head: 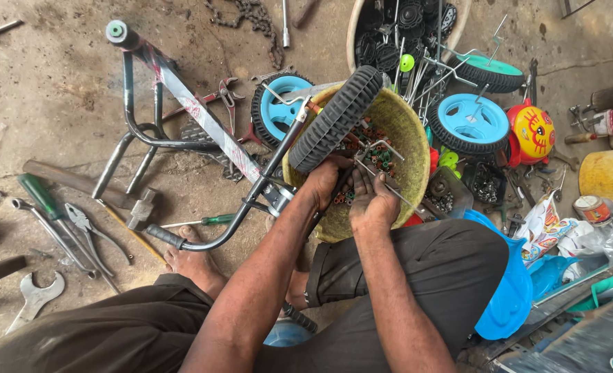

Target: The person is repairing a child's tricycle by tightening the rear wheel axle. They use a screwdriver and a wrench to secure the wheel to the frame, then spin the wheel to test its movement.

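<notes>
The person sits on the floor (65, 90), and both hands meet inside a yellow-green basin (406, 148) at the centre of the view. The left hand (324, 181) lies at the basin's near rim, fingers bent down among small red, orange and green tube pieces (370, 141), just below the black ribbed wheel (337, 116). I cannot tell if this hand grips something. The right hand (370, 200) is just beside it, at 3 o'clock from it, and its fingers are closed on thin bent metal rods (379, 155) that stand over the small pieces. The two hands almost touch each other.

The black wheel sits on the end of a small cycle frame (203, 121), which lies tilted across the floor from 10 o'clock toward the basin. The frame's lower bar passes over the person's bare foot (192, 259).

At 9 o'clock of the hands, on the floor, lie a hammer (137, 211), a green-handled screwdriver (41, 197), pliers (85, 224) and an open spanner (36, 297). A chain (255, 21) lies at 12 o'clock. At 2 o'clock are blue wheels with black tyres (471, 121) and a red and yellow toy part (531, 135). A blue plastic piece (510, 293) rests at 4 o'clock beside the person's knee.
</notes>
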